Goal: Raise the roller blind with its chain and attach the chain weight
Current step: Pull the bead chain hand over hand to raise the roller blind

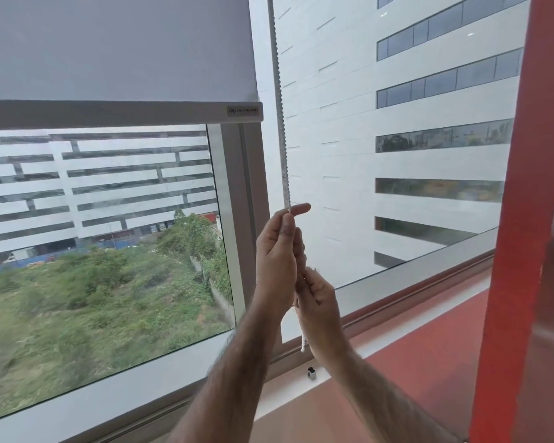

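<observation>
A grey roller blind [115, 49] covers the top of the left window pane, and its bottom bar [122, 113] hangs about a quarter of the way down. The white bead chain [280, 116] drops along the window frame to the right of the blind. My left hand [277, 257] pinches the chain high up between thumb and fingers. Just below it, my right hand [317, 305] grips the same chain. The chain's lower loop [302, 343] hangs under my right hand. A small dark-and-silver chain weight [311, 373] stands on the sill, directly below the loop and apart from it.
A white sill [288, 394] runs along the window's foot. A red ledge [429, 346] continues to the right, and a red pillar [525, 219] stands close on the right. Behind the glass are buildings and a green lot.
</observation>
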Action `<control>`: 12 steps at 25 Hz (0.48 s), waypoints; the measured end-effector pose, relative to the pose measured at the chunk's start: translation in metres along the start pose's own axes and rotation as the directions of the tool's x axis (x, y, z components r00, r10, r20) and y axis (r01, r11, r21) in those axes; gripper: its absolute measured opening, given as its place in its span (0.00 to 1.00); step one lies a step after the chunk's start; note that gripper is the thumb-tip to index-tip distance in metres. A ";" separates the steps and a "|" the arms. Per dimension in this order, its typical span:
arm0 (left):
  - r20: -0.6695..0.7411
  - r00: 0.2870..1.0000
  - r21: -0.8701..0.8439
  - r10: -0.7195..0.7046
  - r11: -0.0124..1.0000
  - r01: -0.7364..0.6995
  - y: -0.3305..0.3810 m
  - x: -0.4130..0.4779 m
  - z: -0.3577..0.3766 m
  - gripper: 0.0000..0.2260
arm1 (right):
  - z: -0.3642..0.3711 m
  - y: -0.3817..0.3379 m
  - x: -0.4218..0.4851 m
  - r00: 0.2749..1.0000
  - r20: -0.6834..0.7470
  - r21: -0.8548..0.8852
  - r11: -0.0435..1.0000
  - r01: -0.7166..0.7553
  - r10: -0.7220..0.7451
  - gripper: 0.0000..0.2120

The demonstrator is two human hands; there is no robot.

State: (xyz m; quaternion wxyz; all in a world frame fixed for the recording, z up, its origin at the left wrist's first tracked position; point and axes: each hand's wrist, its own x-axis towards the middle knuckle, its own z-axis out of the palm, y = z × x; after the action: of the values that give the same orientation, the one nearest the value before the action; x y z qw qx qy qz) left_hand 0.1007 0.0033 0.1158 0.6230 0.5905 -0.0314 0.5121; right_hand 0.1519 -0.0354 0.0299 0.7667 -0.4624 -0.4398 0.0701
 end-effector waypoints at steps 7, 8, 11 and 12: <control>-0.044 0.995 0.096 0.090 0.992 -0.086 -0.018 -0.004 -0.016 0.12 | -0.018 -0.046 0.039 0.994 -0.088 -0.101 0.993 0.057 -0.066 0.09; -0.056 0.996 0.115 0.074 0.991 -0.068 -0.027 -0.009 -0.019 0.12 | -0.016 -0.058 0.047 0.992 -0.093 -0.105 0.992 0.077 -0.087 0.10; -0.076 0.997 0.172 -0.005 0.985 0.018 -0.052 -0.031 -0.025 0.16 | 0.000 -0.083 0.067 1.000 0.010 -0.033 0.999 0.009 -0.009 0.13; -0.082 0.996 0.173 -0.035 0.984 0.048 -0.058 -0.038 -0.027 0.17 | 0.006 -0.087 0.068 0.995 0.067 0.034 0.997 -0.072 0.070 0.14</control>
State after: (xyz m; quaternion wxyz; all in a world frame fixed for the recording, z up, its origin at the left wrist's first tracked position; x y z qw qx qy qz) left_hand 0.1064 0.0137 0.0421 0.5802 0.6227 0.0504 0.5226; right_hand 0.1628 -0.0456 0.1400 0.7572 -0.4612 -0.4467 0.1206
